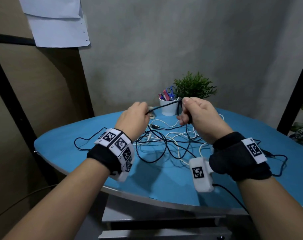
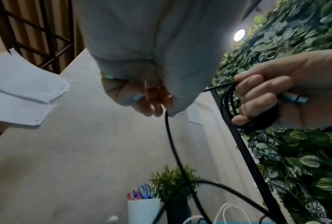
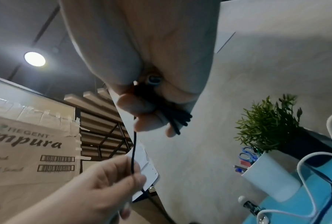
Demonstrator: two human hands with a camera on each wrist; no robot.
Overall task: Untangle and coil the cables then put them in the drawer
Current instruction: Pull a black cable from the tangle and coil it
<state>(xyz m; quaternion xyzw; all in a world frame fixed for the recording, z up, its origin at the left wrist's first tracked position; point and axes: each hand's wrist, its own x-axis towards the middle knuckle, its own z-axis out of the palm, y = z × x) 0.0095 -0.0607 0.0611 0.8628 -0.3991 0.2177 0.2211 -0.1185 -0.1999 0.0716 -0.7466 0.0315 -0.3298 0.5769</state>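
Observation:
Both hands are raised above the blue table [image 1: 64, 153]. My right hand [image 1: 194, 111] grips a small coil of black cable [image 3: 172, 116] in its curled fingers; the coil's loops [image 2: 226, 104] show between the fingers in the left wrist view. A taut stretch of the same black cable [image 1: 164, 105] runs from there to my left hand [image 1: 138, 113], which pinches it between thumb and fingertips [image 3: 136, 171]. Below the hands a tangle of black cables [image 1: 157, 146] and white cables [image 1: 180, 135] lies spread on the table.
A white cup [image 1: 169, 106] with scissors and pens stands at the table's back, beside a potted green plant [image 1: 194, 85]. A grey wall is behind. A grey drawer unit [image 1: 164, 227] sits under the table's near edge. Black frame posts flank both sides.

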